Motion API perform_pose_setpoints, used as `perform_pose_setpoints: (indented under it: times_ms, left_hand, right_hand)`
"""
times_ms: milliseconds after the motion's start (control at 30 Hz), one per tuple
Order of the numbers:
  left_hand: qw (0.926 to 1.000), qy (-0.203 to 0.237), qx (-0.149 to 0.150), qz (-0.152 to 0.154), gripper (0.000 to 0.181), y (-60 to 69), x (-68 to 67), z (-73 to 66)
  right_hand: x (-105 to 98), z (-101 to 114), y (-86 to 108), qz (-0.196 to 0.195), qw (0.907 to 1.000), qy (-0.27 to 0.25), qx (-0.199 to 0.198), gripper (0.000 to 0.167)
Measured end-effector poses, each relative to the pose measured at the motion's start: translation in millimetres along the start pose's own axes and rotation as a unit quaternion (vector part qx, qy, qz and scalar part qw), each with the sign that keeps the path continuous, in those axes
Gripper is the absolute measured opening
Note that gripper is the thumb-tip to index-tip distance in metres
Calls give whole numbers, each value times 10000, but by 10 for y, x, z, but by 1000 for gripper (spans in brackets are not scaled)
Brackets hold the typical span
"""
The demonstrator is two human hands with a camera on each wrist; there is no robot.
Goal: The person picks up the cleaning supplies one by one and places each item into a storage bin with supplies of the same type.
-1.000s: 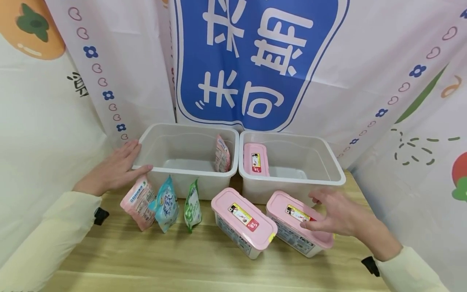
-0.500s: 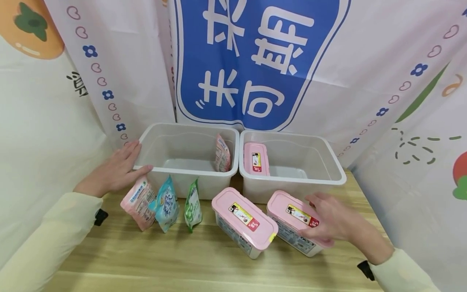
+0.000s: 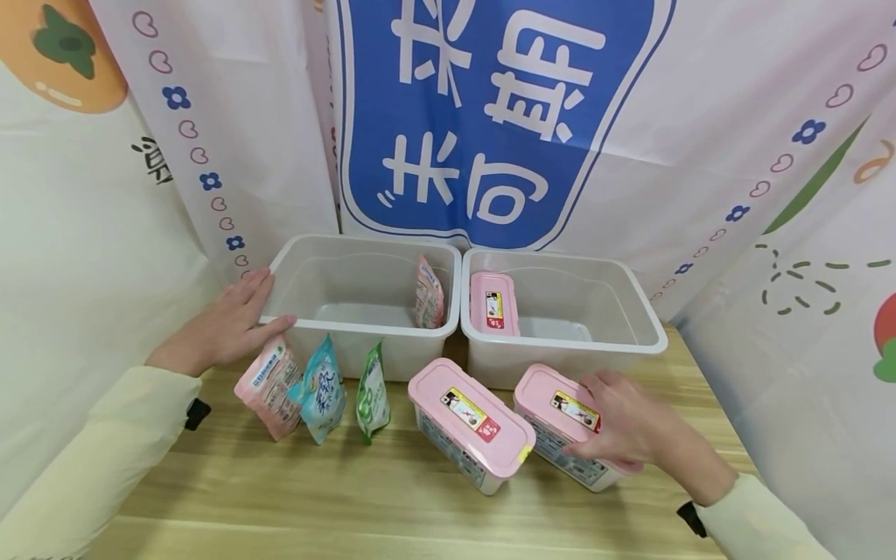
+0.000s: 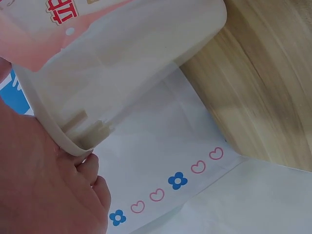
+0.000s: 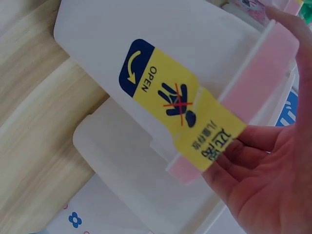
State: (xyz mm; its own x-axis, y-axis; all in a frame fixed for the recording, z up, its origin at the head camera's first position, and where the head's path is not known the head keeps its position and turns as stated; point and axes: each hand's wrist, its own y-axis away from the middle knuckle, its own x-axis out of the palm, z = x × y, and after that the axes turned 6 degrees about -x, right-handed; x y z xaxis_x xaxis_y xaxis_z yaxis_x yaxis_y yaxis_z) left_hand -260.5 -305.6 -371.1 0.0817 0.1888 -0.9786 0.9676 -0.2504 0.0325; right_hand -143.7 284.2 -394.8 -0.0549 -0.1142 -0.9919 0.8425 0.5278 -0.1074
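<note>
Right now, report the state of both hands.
Left hand: closed, holding the left gray bin at its near corner.
Right hand: closed, holding the pink-lidded box beneath it.

The right-hand box (image 5: 112, 29) is white under a pink lid (image 3: 542, 383) — its end label (image 5: 180, 105) yellow and navy, a red cross over a navy hand. The left-hand box (image 3: 462, 397) is pink-lidded too. Three pouches show pink (image 3: 269, 389), light blue (image 3: 323, 393) and green-and-white (image 3: 373, 397). The left bin (image 3: 357, 342) and right bin (image 3: 539, 362) are pale grey, the table (image 3: 294, 498) yellowish wood grain. Cream sleeves (image 3: 105, 435); a white cloth (image 3: 700, 101) — pink heart outlines (image 3: 188, 128), blue flowers (image 3: 210, 181), a blue panel (image 3: 472, 128) with white characters.
</note>
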Motion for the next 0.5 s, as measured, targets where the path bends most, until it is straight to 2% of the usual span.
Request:
perform_pose_setpoints:
  times_ms: [233, 500]
  left_hand:
    - [10000, 1, -39, 42, 94, -2, 5, -7]
    - [10000, 29, 0, -15, 94, 0, 3, -15]
  right_hand:
    - [58, -26, -20, -185, 9996, 159, -109, 76]
    - [109, -53, -30, -273, 9995, 130, -79, 81]
